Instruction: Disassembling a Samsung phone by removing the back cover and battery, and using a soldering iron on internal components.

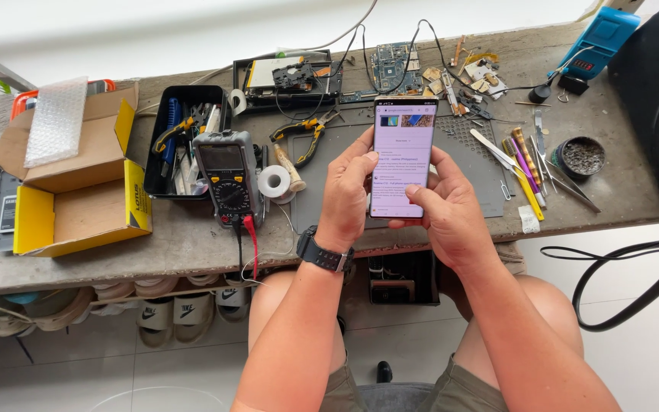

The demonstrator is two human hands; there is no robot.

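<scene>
A smartphone (403, 145) with a lit screen showing a light page is held upright over the grey work mat (490, 183). My left hand (347, 197), with a black watch on its wrist, grips the phone's left edge, thumb resting near the screen. My right hand (445, 210) supports the phone from the right and below, its thumb touching the lower part of the screen. Both forearms come up from my lap, above my bare knees.
A multimeter (226, 174) with red and black leads, a black tool tray (184, 141), tape roll (274, 181), pliers (304, 136), an open yellow cardboard box (78, 183), circuit boards (390, 69), tweezers and pry tools (524, 164), a small round tin (581, 156). Shoes sit under the bench.
</scene>
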